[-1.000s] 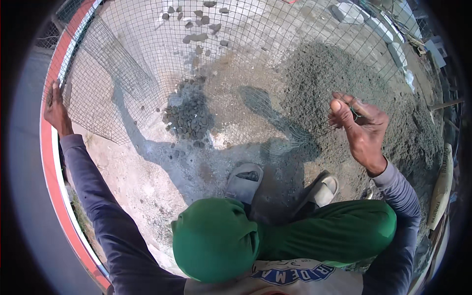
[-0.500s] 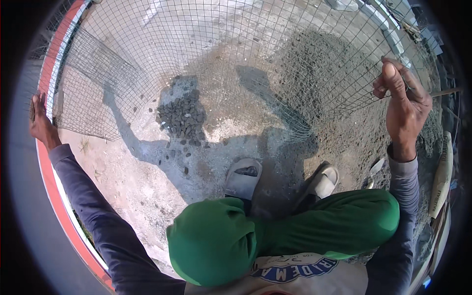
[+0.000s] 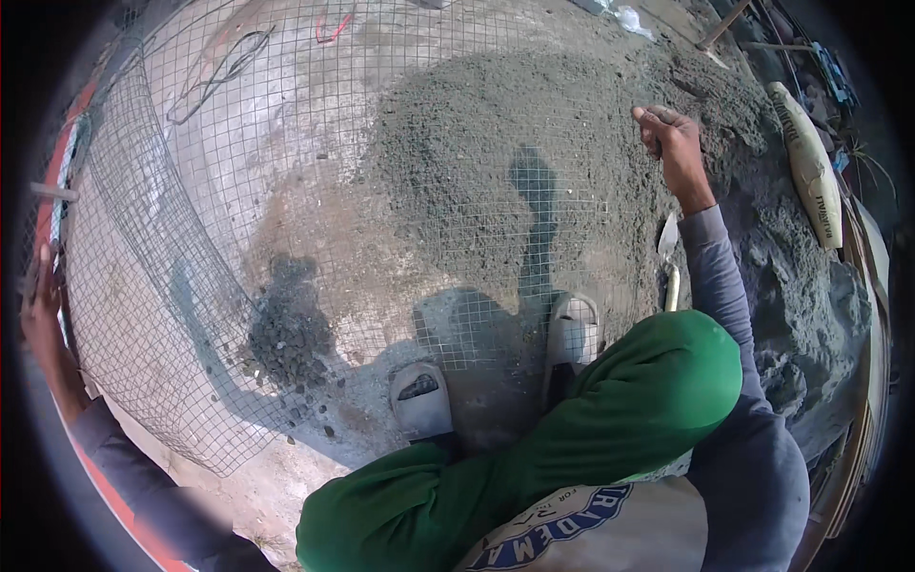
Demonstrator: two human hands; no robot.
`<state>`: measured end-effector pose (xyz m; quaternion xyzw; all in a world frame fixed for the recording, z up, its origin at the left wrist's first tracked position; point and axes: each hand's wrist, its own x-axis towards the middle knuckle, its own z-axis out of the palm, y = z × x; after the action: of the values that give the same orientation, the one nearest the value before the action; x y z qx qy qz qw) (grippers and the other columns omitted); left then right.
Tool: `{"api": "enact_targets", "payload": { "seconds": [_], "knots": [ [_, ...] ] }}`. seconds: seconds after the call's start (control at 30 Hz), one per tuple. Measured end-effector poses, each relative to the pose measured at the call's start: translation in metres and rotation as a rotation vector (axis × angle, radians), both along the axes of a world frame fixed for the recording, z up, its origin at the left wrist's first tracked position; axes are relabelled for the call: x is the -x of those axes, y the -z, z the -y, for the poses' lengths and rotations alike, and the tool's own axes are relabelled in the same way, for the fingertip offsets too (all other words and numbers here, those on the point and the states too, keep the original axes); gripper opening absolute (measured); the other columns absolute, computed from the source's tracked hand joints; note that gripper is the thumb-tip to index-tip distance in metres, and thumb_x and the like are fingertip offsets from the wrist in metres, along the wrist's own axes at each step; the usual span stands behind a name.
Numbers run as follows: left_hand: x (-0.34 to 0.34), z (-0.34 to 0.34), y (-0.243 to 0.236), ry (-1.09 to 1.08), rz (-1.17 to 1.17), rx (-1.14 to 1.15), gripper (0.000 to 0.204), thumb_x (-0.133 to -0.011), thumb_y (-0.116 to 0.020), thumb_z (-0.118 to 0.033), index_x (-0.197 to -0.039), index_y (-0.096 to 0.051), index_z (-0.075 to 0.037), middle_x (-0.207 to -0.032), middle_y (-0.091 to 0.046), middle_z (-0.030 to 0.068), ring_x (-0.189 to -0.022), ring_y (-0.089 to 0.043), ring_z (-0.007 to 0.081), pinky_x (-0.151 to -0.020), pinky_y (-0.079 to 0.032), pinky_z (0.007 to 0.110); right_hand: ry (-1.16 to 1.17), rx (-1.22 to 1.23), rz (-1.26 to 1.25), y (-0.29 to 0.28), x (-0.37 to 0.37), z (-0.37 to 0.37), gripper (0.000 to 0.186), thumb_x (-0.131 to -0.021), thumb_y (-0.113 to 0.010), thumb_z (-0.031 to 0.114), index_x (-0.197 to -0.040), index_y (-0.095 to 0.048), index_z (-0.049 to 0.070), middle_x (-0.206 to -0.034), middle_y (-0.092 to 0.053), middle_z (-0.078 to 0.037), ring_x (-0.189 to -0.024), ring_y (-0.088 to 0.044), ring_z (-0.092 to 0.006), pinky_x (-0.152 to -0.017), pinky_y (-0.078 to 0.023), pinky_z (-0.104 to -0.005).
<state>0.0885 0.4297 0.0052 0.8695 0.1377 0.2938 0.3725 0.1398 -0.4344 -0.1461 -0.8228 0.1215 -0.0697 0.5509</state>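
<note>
A wide sheet of square-grid wire mesh [image 3: 334, 124] spreads in front of me, with a curled, doubled part at its left. My right hand [image 3: 670, 143] is raised at the mesh's right side, its fingers closed in a pinch that seems to be on the edge wires, which show only faintly there. At the far left, my left hand [image 3: 43, 319] is beside the mesh's left edge, fingers stretched and apart. Whether it touches the wires is unclear. Through the grid, the mesh's near right part shows over my right slipper [image 3: 575, 329].
Grey sand or gravel [image 3: 467, 124] covers the ground ahead; a small heap of dark stones [image 3: 286, 343] lies left. By my right forearm lies a trowel [image 3: 670, 243]. A pale filled sack [image 3: 810, 172] rests farther right. A red-and-white edging [image 3: 105, 491] runs along the left.
My right hand has moved left in the picture, and the left hand has moved lower. The mesh now spreads lower and flatter, nearer my feet. My view has also shifted.
</note>
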Motion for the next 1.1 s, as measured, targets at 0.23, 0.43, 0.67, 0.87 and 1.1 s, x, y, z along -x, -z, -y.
{"api": "enact_targets", "payload": {
  "seconds": [0.23, 0.43, 0.67, 0.87, 1.1],
  "knots": [
    [-0.143, 0.125, 0.113, 0.186, -0.357, 0.104, 0.043, -0.102, -0.081, -0.025, -0.127, -0.075, 0.010, -0.109, -0.077, 0.0124, -0.099, -0.074, 0.0196, -0.085, -0.065, 0.035, 0.086, 0.155, -0.216, 0.098, -0.003, 0.084, 0.032, -0.097, -0.082, 0.025, -0.105, -0.082, -0.006, -0.075, -0.069, -0.006, -0.065, -0.057, -0.0139, -0.062, -0.045, -0.0319],
    [-0.182, 0.158, 0.244, 0.176, -0.679, -0.033, 0.028, -0.096, -0.086, -0.023, -0.098, -0.079, 0.004, -0.094, -0.076, 0.0084, -0.083, -0.072, 0.0171, -0.070, -0.065, 0.033, 0.231, 0.426, -0.325, 0.177, 0.055, 0.149, 0.078, -0.094, -0.080, 0.049, -0.147, -0.063, -0.006, -0.110, -0.077, -0.029, -0.108, -0.075, -0.0422, -0.095, -0.058, -0.0491],
    [-0.183, 0.056, 0.267, 0.254, -0.751, 0.247, 0.063, -0.102, -0.082, -0.034, -0.145, -0.064, 0.008, -0.127, -0.072, 0.0141, -0.120, -0.068, 0.0234, -0.099, -0.059, 0.043, 0.672, 0.917, -0.429, 0.179, 0.235, 0.173, 0.059, -0.096, -0.071, 0.045, -0.133, -0.062, 0.000, -0.125, -0.064, -0.025, -0.119, -0.065, -0.0462, -0.099, -0.054, -0.0561],
    [-0.221, 0.054, 0.269, 0.269, -0.782, 0.233, 0.070, -0.105, -0.078, -0.033, -0.155, -0.055, 0.010, -0.146, -0.067, 0.0225, -0.133, -0.066, 0.0298, -0.107, -0.057, 0.044, 0.450, 0.788, -0.637, 0.208, 0.308, 0.170, 0.059, -0.094, -0.072, 0.042, -0.134, -0.056, 0.001, -0.120, -0.065, -0.026, -0.116, -0.066, -0.0458, -0.096, -0.054, -0.0573],
    [-0.238, 0.043, 0.267, 0.258, -0.826, 0.214, 0.066, -0.106, -0.077, -0.032, -0.158, -0.055, 0.004, -0.149, -0.066, 0.0228, -0.138, -0.064, 0.0309, -0.108, -0.057, 0.045, 0.514, 0.302, -0.311, 0.189, 0.218, 0.167, 0.043, -0.098, -0.072, 0.038, -0.114, -0.065, -0.002, -0.078, -0.070, -0.012, -0.069, -0.068, -0.0326, -0.068, -0.055, -0.0519]
  ]
}}
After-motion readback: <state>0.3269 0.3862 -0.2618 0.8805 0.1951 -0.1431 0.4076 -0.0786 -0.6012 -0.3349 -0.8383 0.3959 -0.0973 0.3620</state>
